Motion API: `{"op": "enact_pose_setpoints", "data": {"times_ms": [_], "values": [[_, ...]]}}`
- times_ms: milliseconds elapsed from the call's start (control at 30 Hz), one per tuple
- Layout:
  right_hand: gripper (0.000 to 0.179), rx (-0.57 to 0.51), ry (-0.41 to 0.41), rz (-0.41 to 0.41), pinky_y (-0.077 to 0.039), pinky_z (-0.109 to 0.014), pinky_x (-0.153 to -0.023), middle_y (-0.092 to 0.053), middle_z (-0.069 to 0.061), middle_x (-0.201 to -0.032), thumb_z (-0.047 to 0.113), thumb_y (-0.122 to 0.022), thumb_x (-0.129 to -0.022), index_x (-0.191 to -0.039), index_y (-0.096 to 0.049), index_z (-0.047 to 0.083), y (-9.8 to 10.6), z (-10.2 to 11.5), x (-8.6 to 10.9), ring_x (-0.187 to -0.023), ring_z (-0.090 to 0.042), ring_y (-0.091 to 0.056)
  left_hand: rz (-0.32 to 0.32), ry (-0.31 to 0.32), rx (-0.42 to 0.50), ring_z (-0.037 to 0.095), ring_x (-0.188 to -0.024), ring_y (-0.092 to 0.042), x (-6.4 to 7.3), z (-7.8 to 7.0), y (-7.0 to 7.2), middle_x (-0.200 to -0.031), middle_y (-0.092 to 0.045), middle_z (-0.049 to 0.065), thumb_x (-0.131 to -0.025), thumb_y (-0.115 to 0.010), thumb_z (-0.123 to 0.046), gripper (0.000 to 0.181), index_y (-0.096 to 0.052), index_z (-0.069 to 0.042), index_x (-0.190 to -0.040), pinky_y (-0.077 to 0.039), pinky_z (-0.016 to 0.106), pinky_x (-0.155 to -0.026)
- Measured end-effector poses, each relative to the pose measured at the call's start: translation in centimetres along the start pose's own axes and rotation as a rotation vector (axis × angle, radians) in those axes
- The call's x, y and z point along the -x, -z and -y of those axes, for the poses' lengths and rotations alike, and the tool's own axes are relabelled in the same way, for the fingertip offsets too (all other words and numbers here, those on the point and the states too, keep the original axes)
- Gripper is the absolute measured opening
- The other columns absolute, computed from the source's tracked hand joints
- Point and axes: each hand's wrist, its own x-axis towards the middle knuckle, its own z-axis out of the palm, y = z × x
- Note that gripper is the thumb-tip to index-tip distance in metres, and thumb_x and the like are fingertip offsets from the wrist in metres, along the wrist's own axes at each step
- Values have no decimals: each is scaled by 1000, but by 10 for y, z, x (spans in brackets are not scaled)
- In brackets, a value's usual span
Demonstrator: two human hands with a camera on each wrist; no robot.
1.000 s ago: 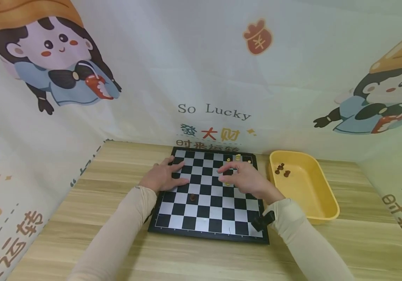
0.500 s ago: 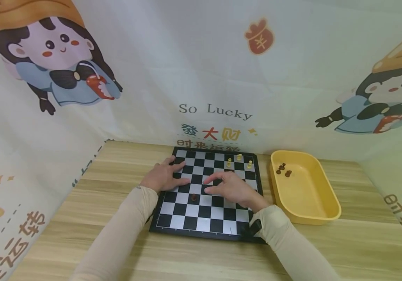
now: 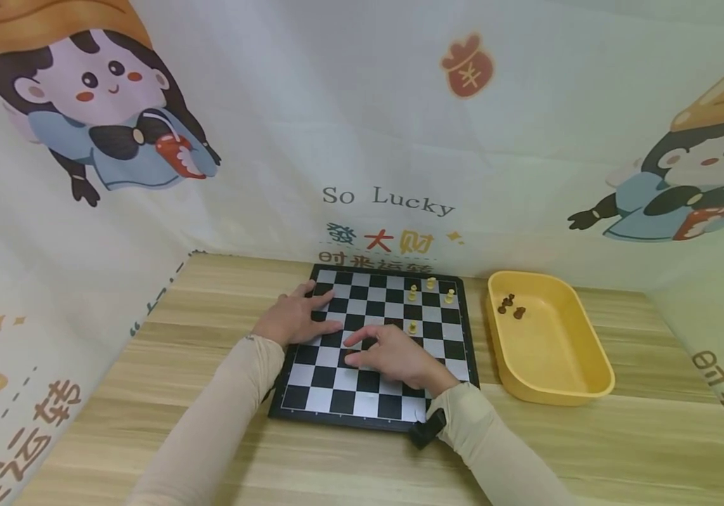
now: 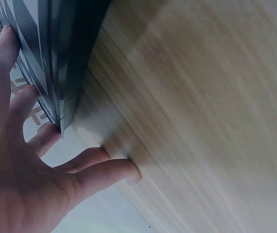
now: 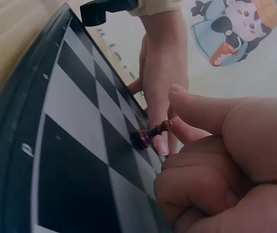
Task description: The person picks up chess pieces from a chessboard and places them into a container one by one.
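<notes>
The left hand (image 3: 292, 320) keeps its place from half a second ago, fingers spread wide across the left edge of a flat, square, black-rimmed chessboard (image 3: 367, 404), two of them over the pale wood-grained table (image 3: 210, 330). Right of that hand, toward the board's near left corner, a small dark brown, glossy, turned chess piece (image 5: 153, 134) with a round base stands upright on a dark square, unmoved since the earlier frame but now largely covered from above. The right hand (image 3: 393, 355) has come left and nearer to it; its thumb and index finger stand apart about the piece, not closed on it, the other fingers curled. Whether the index fingertip touches its top, I cannot tell. The hand's shift uncovers a pale yellow chess piece (image 3: 412, 327) farther right, hidden half a second ago. Toward the far right corner stand three more pale yellow chess pieces (image 3: 431, 283), unchanged. Beyond the board's right edge, a smooth yellow round-cornered tray (image 3: 548, 344) holds a few dark brown chess pieces (image 3: 519, 313) near its far left corner.
</notes>
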Motion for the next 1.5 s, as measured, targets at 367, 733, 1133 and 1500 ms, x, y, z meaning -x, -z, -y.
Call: {"op": "enact_pose_setpoints", "data": {"times_ms": [367,733,1133,1500], "values": [[27,-15,-19,-28,-27,-21,-37,-40,8,-51,22,-75,-93,-119,-71,18,-4,-11,-4,-36,-7,-28,10,-10,4,62,-146,-29,-2,-2,-2,-173,-15,14,-93,-55,-71,80,-32,-34,-160,-36,68,-116],[14,73,-22,-96,-31,-20,-37,-47,7,-53,19,-72,-94,-108,-76,18,-12,-6,-10,-37,-6,-33,-5,-15,-9,64,-144,-31,-1,1,1,-172,-16,16,-94,-54,-70,79,-32,-33,-160,-35,68,-116],[12,108,6,-136,-31,-19,-37,-44,9,-52,22,-71,-96,-106,-78,19,-14,-7,-8,-39,-7,-35,-8,-12,-10,63,-144,-32,-2,1,0,-171,-18,18,-95,-54,-69,79,-33,-31,-160,-35,69,-116],[13,105,12,-127,-31,-20,-38,-44,9,-52,24,-71,-96,-106,-77,20,-14,-8,-6,-39,-6,-34,-17,-29,-21,64,-142,-33,-2,1,-1,-171,-19,19,-95,-54,-69,78,-34,-30,-160,-34,69,-116]]}}
